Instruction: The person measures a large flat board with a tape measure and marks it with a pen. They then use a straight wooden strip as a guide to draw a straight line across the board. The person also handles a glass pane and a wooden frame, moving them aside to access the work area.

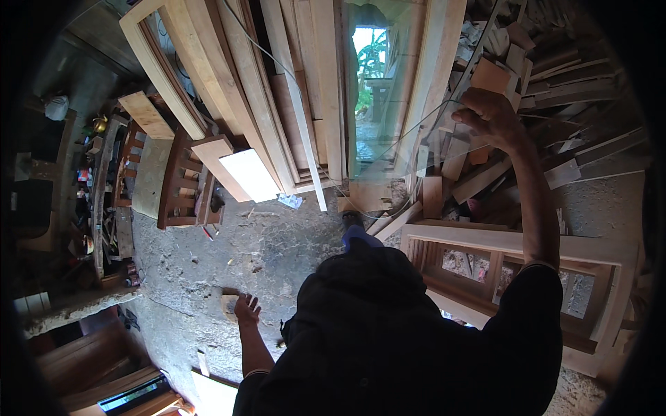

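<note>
My right hand (489, 116) is raised at the right, its fingers closed on the corner of a clear sheet of glass (436, 132). The sheet tilts down toward the left and overlaps a tall wooden frame (431, 62) with greenish reflective glass (371, 128). Whether the two touch, I cannot tell. Low on the left, my left hand (248, 310) hangs with its fingers apart and nothing in it, above the concrete floor (201, 267). Behind its fingers a small piece of wood (227, 305) lies on the floor.
Long boards and frames (222, 76) lean ahead, with a thin pale strip (305, 132) and a white panel (250, 175). Scrap wood (569, 104) is heaped at the right. A wooden window frame (513, 243) stands by my right side; a slatted wooden chair (182, 184) is at the left.
</note>
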Demonstrator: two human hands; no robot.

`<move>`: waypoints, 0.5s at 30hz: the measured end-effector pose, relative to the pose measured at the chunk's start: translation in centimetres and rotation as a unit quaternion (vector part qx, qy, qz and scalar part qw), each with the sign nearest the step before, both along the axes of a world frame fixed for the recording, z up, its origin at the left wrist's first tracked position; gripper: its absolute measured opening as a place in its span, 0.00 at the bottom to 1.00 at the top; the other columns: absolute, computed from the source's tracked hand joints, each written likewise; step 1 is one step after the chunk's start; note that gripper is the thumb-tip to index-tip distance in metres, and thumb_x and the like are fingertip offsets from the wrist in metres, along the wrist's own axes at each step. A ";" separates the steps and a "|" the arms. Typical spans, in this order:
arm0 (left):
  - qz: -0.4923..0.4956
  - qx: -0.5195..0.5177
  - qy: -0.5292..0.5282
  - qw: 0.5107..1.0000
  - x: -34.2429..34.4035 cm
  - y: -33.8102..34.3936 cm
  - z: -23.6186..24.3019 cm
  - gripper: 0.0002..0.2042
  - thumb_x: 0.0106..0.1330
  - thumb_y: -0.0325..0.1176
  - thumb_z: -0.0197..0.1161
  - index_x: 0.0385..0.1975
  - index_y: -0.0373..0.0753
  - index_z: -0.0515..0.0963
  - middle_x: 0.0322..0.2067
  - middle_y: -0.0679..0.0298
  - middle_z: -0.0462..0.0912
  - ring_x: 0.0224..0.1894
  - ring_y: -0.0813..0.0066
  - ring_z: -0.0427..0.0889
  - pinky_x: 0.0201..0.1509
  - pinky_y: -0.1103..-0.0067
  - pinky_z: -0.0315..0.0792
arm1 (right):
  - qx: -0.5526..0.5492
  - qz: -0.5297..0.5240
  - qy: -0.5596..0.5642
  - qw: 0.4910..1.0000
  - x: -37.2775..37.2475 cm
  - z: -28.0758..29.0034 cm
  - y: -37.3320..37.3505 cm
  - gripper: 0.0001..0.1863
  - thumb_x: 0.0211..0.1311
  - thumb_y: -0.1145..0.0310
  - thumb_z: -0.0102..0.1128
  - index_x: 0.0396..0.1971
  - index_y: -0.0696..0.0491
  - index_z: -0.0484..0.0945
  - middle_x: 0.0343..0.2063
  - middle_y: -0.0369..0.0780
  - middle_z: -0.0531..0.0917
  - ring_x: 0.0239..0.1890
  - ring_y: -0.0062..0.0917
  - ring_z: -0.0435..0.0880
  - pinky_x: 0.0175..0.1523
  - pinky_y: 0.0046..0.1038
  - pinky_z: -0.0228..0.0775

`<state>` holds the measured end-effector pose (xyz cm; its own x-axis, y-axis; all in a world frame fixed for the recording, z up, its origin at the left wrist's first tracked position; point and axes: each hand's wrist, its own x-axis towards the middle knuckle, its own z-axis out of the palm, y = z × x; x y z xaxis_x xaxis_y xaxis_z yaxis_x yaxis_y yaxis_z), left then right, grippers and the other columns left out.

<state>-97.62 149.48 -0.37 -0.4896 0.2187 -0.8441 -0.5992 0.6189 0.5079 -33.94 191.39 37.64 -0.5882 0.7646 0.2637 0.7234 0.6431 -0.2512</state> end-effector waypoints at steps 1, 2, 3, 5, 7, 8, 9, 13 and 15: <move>0.000 0.000 0.001 1.000 0.0 0.5 0.3 0.31 0.73 0.52 0.52 0.71 0.44 0.59 0.66 0.62 0.70 0.64 0.58 0.73 0.68 0.50 0.56 | 0.002 0.008 0.009 1.000 0.0 -0.4 0.6 0.11 0.59 0.68 0.68 0.27 0.55 0.73 0.23 0.39 0.77 0.27 0.33 0.79 0.34 0.36 0.70; 0.000 0.000 0.002 1.000 0.0 0.9 0.5 0.32 0.73 0.53 0.52 0.71 0.44 0.59 0.66 0.62 0.69 0.64 0.58 0.73 0.68 0.50 0.56 | 0.004 0.016 0.017 1.000 0.0 -0.7 1.2 0.11 0.59 0.68 0.68 0.27 0.54 0.73 0.22 0.39 0.76 0.27 0.33 0.79 0.33 0.36 0.69; 0.000 0.000 0.000 1.000 0.2 1.4 0.5 0.32 0.73 0.53 0.52 0.72 0.44 0.58 0.67 0.62 0.69 0.64 0.58 0.72 0.68 0.50 0.56 | 0.007 0.022 0.024 0.999 0.1 -1.0 1.8 0.11 0.60 0.68 0.68 0.27 0.54 0.73 0.22 0.39 0.76 0.27 0.33 0.79 0.33 0.36 0.69; 0.003 -0.001 0.002 1.000 0.3 2.2 0.6 0.32 0.73 0.54 0.52 0.72 0.44 0.58 0.67 0.62 0.69 0.65 0.57 0.72 0.68 0.50 0.55 | 0.015 0.033 0.037 0.999 0.2 -1.5 3.1 0.11 0.60 0.68 0.68 0.27 0.54 0.73 0.22 0.38 0.76 0.27 0.33 0.79 0.33 0.36 0.69; 0.011 -0.005 0.005 1.000 0.5 2.3 0.9 0.33 0.73 0.54 0.52 0.72 0.44 0.57 0.67 0.61 0.68 0.65 0.57 0.71 0.69 0.49 0.55 | 0.002 0.034 0.024 0.999 0.3 -1.9 4.7 0.11 0.60 0.68 0.68 0.27 0.53 0.73 0.22 0.38 0.76 0.27 0.33 0.79 0.33 0.37 0.69; 0.015 -0.006 0.006 1.000 0.7 2.2 1.1 0.33 0.73 0.54 0.52 0.72 0.44 0.57 0.68 0.61 0.68 0.65 0.57 0.71 0.69 0.49 0.54 | -0.004 0.035 0.017 0.999 0.2 -2.1 5.4 0.11 0.60 0.67 0.68 0.27 0.53 0.73 0.22 0.38 0.77 0.27 0.33 0.79 0.33 0.37 0.69; 0.020 -0.007 0.007 1.000 0.8 2.2 1.1 0.33 0.73 0.54 0.52 0.72 0.44 0.57 0.68 0.60 0.67 0.66 0.56 0.71 0.69 0.49 0.54 | -0.006 0.034 0.010 0.999 0.0 -2.0 6.1 0.11 0.60 0.67 0.68 0.27 0.54 0.73 0.22 0.39 0.76 0.27 0.34 0.79 0.34 0.37 0.69; 0.035 -0.012 0.008 0.999 2.0 1.3 1.4 0.33 0.74 0.53 0.52 0.72 0.43 0.57 0.67 0.59 0.68 0.66 0.55 0.71 0.69 0.48 0.54 | 0.002 0.049 0.003 0.999 -1.6 -1.6 8.7 0.12 0.59 0.67 0.68 0.27 0.55 0.72 0.22 0.40 0.74 0.27 0.35 0.78 0.34 0.37 0.68; 0.039 -0.014 0.004 0.999 2.9 1.0 1.6 0.33 0.74 0.52 0.52 0.72 0.42 0.57 0.66 0.59 0.68 0.65 0.55 0.71 0.69 0.47 0.54 | 0.002 0.060 0.005 0.998 -2.3 -1.8 10.2 0.12 0.60 0.67 0.67 0.26 0.55 0.71 0.22 0.40 0.75 0.27 0.35 0.78 0.34 0.37 0.68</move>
